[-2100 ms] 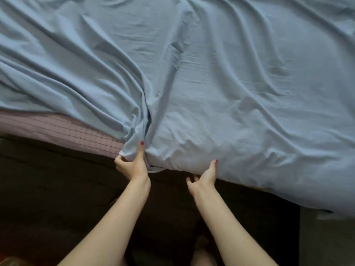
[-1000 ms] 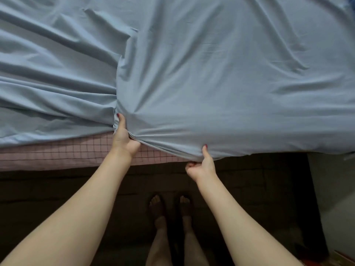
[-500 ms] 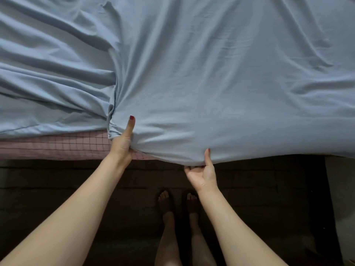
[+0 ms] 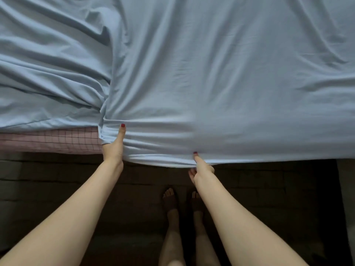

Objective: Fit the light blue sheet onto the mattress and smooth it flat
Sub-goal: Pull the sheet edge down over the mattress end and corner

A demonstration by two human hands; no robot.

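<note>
The light blue sheet [image 4: 211,73] covers most of the bed, pulled fairly smooth on the right and bunched in deep folds on the left. A strip of the mattress [image 4: 48,141] with its pink checked cover shows at the left, below the sheet's hem. My left hand [image 4: 114,146] grips the sheet's near edge where the folds gather, thumb on top. My right hand [image 4: 199,167] pinches the hem further right, thumb on top and fingers tucked under the fabric.
The dark side of the bed base [image 4: 57,189] runs below the mattress edge. My bare feet [image 4: 182,200] stand on the floor close to it. A pale floor strip [image 4: 345,189] shows at the far right.
Both hands have kept hold of the hem and drawn it down and toward me over the bed's edge. The right part of the sheet has flattened, and less pink cover shows.
</note>
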